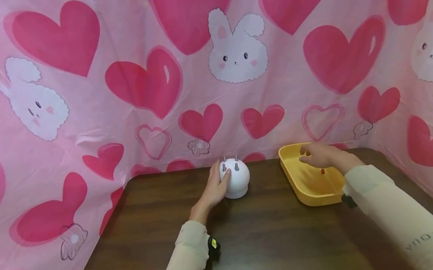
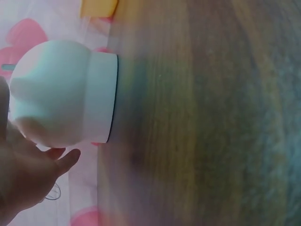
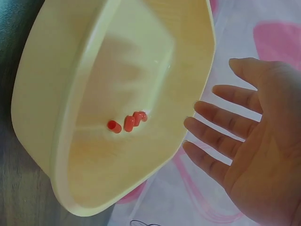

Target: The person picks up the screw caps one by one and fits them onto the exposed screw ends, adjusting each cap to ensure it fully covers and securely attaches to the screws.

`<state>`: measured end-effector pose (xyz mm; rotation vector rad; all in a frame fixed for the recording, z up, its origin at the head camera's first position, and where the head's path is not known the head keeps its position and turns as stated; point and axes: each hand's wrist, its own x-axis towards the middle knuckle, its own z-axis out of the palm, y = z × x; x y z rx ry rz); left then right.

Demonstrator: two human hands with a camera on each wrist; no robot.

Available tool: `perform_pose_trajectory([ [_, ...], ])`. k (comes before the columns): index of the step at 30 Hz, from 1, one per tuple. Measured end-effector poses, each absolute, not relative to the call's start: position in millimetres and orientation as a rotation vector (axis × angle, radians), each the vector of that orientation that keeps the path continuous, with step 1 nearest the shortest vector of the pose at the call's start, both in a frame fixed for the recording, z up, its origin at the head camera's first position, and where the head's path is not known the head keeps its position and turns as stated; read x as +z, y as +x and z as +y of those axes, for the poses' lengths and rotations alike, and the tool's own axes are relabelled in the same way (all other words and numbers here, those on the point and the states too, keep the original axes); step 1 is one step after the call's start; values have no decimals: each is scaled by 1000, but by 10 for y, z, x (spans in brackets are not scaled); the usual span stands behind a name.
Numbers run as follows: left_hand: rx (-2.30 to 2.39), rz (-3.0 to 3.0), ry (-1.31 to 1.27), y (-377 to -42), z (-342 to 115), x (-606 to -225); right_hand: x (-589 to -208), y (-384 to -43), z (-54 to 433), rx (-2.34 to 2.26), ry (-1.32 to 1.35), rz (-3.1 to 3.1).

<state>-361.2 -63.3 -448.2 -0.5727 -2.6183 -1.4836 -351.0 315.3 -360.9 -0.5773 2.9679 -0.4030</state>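
Note:
A white, ball-shaped object (image 1: 239, 183) with a flat collar at its base stands on the table. Several metal pins (image 1: 236, 166) stick up from its top. My left hand (image 1: 212, 190) holds it from the left, thumb on the near side and fingers curved along the far side. In the left wrist view, part of that hand (image 2: 28, 172) lies beneath the smooth white body (image 2: 56, 94). Above the yellow tub (image 1: 295, 186), my right hand (image 1: 323, 156) hangs with nothing in it. Its fingers are spread and relaxed in the right wrist view. Several small red tube-like pieces (image 3: 129, 123) lie inside the tub.
The dark wooden table (image 1: 161, 214) ends at a pink cloth (image 1: 123, 106) printed with hearts and rabbits, which hangs behind it and along both sides. The tub stands at the right, near the table's back edge.

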Motion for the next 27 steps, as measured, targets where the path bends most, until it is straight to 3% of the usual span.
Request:
perform_pose_trajectory([
  [15,-1406,-2651,-454,-3552,-555,-4575,-3679,-3601,3197,-366,-510,2904],
  [27,-1362,-2693,-424,-3595,-556,-4576,-3668,-3624,3173,-294,-269,2759],
])
